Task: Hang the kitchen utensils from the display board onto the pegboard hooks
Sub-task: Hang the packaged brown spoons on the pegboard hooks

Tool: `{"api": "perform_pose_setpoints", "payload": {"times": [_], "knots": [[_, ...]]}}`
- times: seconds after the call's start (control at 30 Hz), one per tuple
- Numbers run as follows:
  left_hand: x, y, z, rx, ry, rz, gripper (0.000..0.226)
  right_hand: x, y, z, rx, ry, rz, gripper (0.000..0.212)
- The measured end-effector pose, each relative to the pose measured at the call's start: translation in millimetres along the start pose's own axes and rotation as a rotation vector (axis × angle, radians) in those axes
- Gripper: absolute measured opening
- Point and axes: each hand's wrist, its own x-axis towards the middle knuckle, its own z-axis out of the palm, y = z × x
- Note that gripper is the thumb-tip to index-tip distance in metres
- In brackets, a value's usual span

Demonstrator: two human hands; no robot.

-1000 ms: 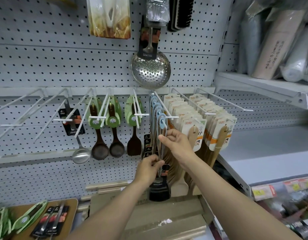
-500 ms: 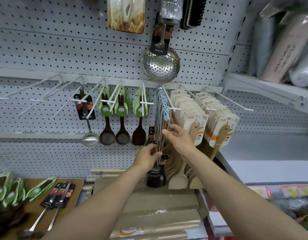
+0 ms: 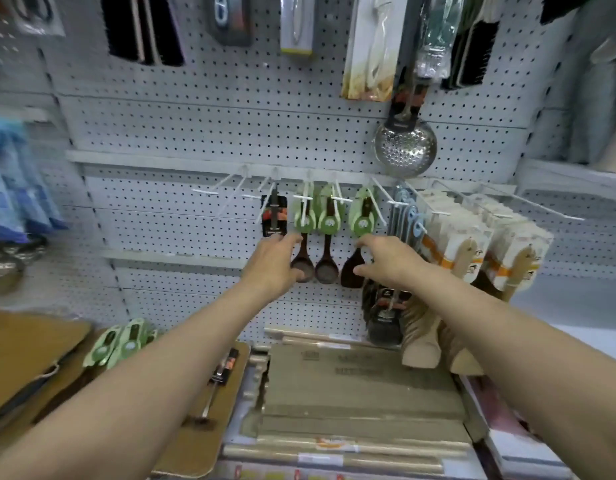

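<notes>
Two hands are raised to the pegboard point(image 3: 230, 126), and nothing is gripped by either. The left hand point(image 3: 273, 263) is held with fingers loosely extended, its tips at the handle of a dark ladle point(image 3: 302, 261). The right hand point(image 3: 386, 259) is spread open, fingers just in front of a dark spatula point(image 3: 353, 268). Between the two hands a second ladle point(image 3: 325, 265) is hung. Directly above them, green packaging cards point(image 3: 329, 216) are carried on white hooks point(image 3: 339, 199). Right of the right hand, wooden spatulas point(image 3: 466, 244) are hung in rows. Below the left forearm, more green-carded utensils point(image 3: 121, 342) are laid on a brown display board point(image 3: 227, 410).
</notes>
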Motion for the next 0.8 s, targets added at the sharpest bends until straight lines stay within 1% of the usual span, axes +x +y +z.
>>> {"api": "perform_pose_setpoints", "payload": {"times": [0.07,0.13,0.23,0.37,0.5,0.6,0.8], "knots": [[-14.6,-27.3,-38.1,0.054,0.029,0.010,0.069,-1.3,-41.6,-7.1,-0.090,0.089,-0.100,0.058],[-30.7,-56.2,-74.2,0.091,0.066,0.026,0.065,-3.8,-86.0,-12.1,-0.128,0.183,-0.183,0.057],[-55.8,-102.9,-123.5,0.124,0.111,0.020,0.063,-9.1,-153.1,-14.1,-0.097,0.264,-0.275,0.059],[-89.4,-162.0,-175.9,0.159,0.152,0.000,0.063,-15.6,-234.0,-7.0,-0.029,0.333,-0.339,0.062],[-121.6,-212.9,-215.8,0.193,0.176,-0.012,0.061,-17.4,-303.6,8.4,0.008,0.335,-0.371,0.061],[-136.8,-249.9,-235.4,0.201,0.175,-0.021,0.060,-13.8,-345.8,22.6,0.044,0.306,-0.381,0.059],[-139.5,-333.9,-235.7,0.190,0.137,-0.104,0.063,16.4,-406.7,69.5,0.063,0.197,-0.392,0.056]]}}
